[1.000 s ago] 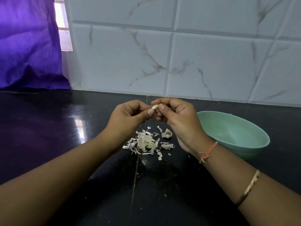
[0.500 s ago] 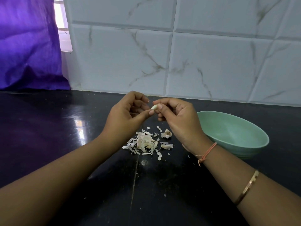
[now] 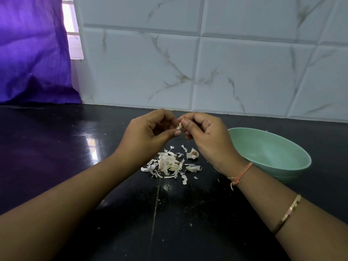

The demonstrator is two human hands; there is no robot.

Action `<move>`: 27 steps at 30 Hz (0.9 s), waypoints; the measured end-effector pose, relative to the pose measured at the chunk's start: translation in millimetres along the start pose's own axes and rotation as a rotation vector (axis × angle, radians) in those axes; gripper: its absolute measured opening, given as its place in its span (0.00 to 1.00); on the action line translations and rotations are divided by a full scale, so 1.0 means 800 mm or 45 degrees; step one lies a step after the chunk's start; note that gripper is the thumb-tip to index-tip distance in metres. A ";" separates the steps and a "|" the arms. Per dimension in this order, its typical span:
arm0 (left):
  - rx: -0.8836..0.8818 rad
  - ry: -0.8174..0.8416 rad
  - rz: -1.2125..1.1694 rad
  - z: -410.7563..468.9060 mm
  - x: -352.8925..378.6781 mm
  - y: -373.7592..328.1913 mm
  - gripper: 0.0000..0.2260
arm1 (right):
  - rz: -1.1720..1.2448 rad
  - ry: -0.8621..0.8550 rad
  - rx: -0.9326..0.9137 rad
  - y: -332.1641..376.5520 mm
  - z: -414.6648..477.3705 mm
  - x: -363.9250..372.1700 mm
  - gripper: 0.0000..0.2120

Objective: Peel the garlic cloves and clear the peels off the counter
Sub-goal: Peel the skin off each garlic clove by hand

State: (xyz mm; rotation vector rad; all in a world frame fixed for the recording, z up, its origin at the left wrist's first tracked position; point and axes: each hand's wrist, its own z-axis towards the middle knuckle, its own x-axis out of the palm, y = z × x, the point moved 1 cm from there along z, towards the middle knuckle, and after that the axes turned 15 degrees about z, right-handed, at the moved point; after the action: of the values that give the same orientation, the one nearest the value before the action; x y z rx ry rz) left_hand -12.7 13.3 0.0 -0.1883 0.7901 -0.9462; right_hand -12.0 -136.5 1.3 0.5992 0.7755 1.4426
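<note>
You held a small garlic clove (image 3: 179, 126) up over the black counter (image 3: 56, 151), close to its back edge. Your left grip (image 3: 146, 132) was curled in, and its thumb and first finger pinched the low end of the clove. Your right grip (image 3: 207, 136) was curled in too, and its thumb and fingers pinched the top end. So both grips were closed tight on the same clove. Your fingers hid most of it, so I could not tell how much skin it had on.

Under your hands, a pile of garlic peels (image 3: 166, 164) lay on the counter, nearer the back edge than the front edge. A few loose bits lay around it. A stubby garlic root piece (image 3: 193, 153) sat just beside the pile, on the side toward the right end of the counter.

A pale green bowl (image 3: 267, 147) stood toward the right end of the counter, near the back edge. Your right wrist hid part of it. The bowl was apart from the peels.

An orange thread (image 3: 243, 173) was tied round your right wrist, and a gold bangle (image 3: 288, 211) sat farther up that arm.

A white tiled wall (image 3: 244, 72) rose from the back edge. A purple curtain (image 3: 32, 53) hung at the back left corner, with a strip of bright window (image 3: 72, 34) beside it.
</note>
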 end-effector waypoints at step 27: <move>-0.308 -0.118 -0.104 0.001 0.002 0.008 0.06 | 0.414 -0.013 0.187 0.002 -0.005 0.005 0.10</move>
State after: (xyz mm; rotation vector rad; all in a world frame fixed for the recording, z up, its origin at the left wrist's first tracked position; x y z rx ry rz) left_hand -7.0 15.6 -3.1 -0.4746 0.8148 -0.9105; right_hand -16.2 -132.5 0.1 0.8757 0.8073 1.6859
